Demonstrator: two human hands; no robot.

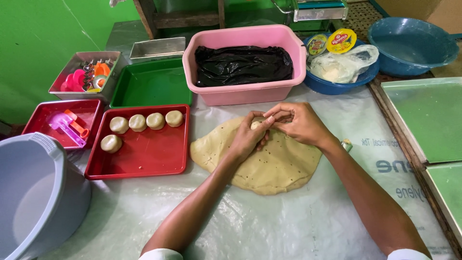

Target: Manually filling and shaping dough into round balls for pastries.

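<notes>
Nearest, plastic-covered table (269,226) and a grey tub (33,202) at the left edge. Farther in, left hand (248,137) and right hand (298,123), each grip clenched around a small dough piece (256,124), pinched between fingertips just above the flat dough sheet (264,159). Beside it on the left, red tray (144,159) with five dough balls (137,123). Beyond, pink tub (245,91) holding a black bag (243,65).
</notes>
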